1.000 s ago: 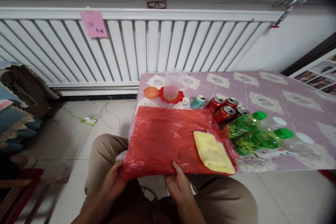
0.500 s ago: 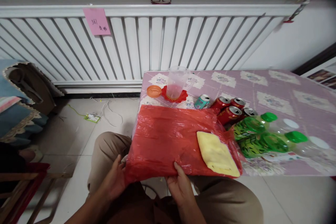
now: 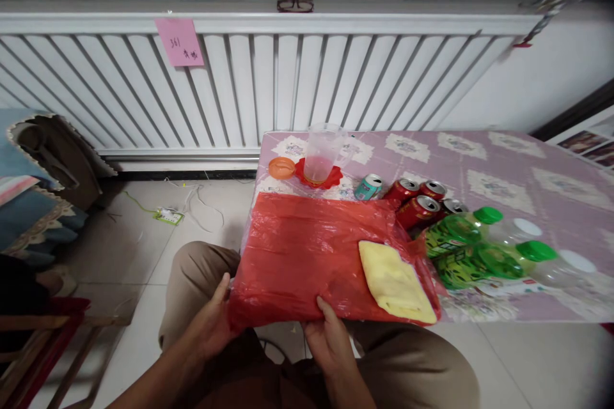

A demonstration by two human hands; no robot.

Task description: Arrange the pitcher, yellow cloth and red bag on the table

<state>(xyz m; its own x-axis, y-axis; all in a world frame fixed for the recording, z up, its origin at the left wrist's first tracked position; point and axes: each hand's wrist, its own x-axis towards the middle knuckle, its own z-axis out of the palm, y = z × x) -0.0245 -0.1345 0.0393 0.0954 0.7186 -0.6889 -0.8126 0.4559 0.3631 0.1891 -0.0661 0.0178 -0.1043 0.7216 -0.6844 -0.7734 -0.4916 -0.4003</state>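
A red plastic bag, stretched flat over something rectangular, lies at the table's near left corner and juts past its front edge. My left hand grips the bag's left front corner, its thumb up along the side and its other fingers hidden. At the front edge, my right hand holds the bag with the thumb on top and the fingers underneath. On the bag's right part rests a folded yellow cloth, apart from both hands.
Behind the bag stand a clear pitcher on a red mat, an orange lid and a teal can. Several red cans and bottles with green labels line its right side. A radiator spans the wall.
My left thumb has lifted slightly and now points up beside the bag's left edge. The right hand, bag and cloth look nearly the same; the view has shifted slightly.
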